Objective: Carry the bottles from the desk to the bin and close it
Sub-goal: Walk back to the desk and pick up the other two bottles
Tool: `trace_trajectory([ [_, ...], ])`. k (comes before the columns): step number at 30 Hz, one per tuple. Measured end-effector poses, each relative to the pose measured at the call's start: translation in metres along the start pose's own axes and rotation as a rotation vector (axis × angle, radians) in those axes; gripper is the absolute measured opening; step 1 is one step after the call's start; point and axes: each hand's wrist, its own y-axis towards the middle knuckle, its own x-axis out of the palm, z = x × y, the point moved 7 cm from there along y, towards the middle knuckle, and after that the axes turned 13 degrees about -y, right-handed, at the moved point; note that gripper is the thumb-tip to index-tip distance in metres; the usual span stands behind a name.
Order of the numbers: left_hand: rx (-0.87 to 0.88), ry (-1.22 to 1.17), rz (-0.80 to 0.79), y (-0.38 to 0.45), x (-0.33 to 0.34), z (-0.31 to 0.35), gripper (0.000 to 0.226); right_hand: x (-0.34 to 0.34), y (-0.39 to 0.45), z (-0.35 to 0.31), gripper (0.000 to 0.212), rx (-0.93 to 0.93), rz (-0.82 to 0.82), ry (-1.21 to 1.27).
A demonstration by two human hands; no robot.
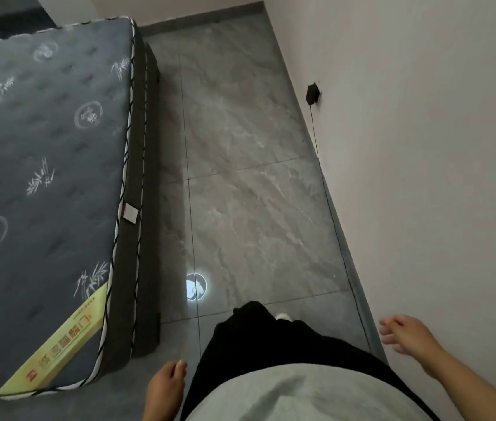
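Left hand [166, 387], right hand [407, 335], both empty

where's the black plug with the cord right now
In the head view the black plug sits low on the white wall at the right, its cord trailing down along the wall's base beside the grey tiled floor, across from the mattress.

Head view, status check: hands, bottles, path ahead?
Left hand empty, right hand empty, fingers loose. No bottles, desk or bin in view. Floor between mattress and wall unobstructed.
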Motion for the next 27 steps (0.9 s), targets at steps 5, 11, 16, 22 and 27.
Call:
trace_trajectory([
  [5, -0.115, 0.002, 0.007, 0.041, -0.003, 0.042, 0.026, -0.019, 0.046, -0.087, 0.019, -0.022, -0.029, -0.032],
  [11, -0.064, 0.045, -0.01, 0.113, -0.005, 0.148, 0.023, -0.026, 0.104, -0.158, 0.023, 0.042, -0.037, -0.093],
  [16, 0.083, 0.105, -0.037, 0.17, -0.007, 0.269, 0.026, -0.037, 0.142, -0.2, 0.027, 0.112, -0.024, -0.126],
  [22, 0.178, 0.106, -0.025, 0.229, 0.004, 0.402, 0.036, -0.071, 0.182, -0.272, 0.026, 0.127, -0.024, -0.199],
  [27, 0.182, 0.077, -0.012, 0.274, 0.02, 0.482, 0.036, -0.114, 0.237, -0.36, 0.023, 0.152, -0.034, -0.07],
])
